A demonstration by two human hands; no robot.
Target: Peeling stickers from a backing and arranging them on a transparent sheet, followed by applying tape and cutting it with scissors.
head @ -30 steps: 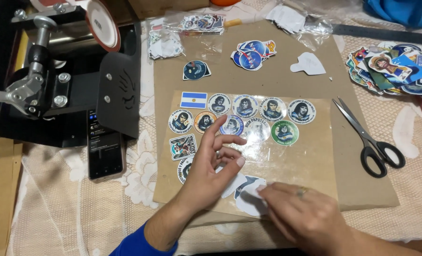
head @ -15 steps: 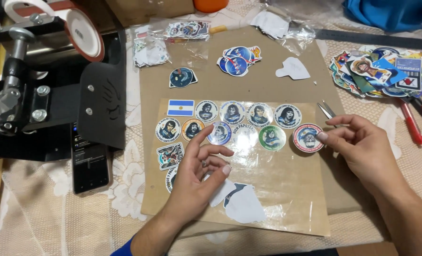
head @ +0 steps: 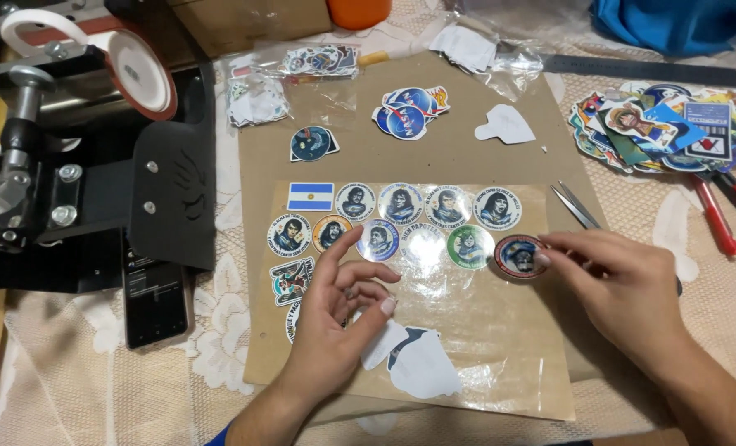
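Note:
My right hand (head: pixel 624 289) presses its fingertips on a round red-rimmed sticker (head: pixel 519 256) at the right end of the second row on a clear sheet (head: pixel 484 330). That sheet lies on brown cardboard (head: pixel 401 157) and carries several round portrait stickers (head: pixel 446 206) and a small blue-and-white flag sticker (head: pixel 310 196). My left hand (head: pixel 335 322) rests on the sheet's left part with fingers curled and apart, over lower stickers. White backing scraps (head: pixel 422 363) lie just right of its wrist.
A black heat press (head: pixel 79 165) stands at the left with a dark phone (head: pixel 155 297) beside it. Scissors (head: pixel 579 211) lie partly under my right hand. A pile of loose stickers (head: pixel 665 124) and red pens (head: pixel 715 219) sit at the right.
My right hand left the white backing scraps, carried the red-rimmed sticker up to the right end of the second row, and now presses it on the sheet. My left hand stayed put.

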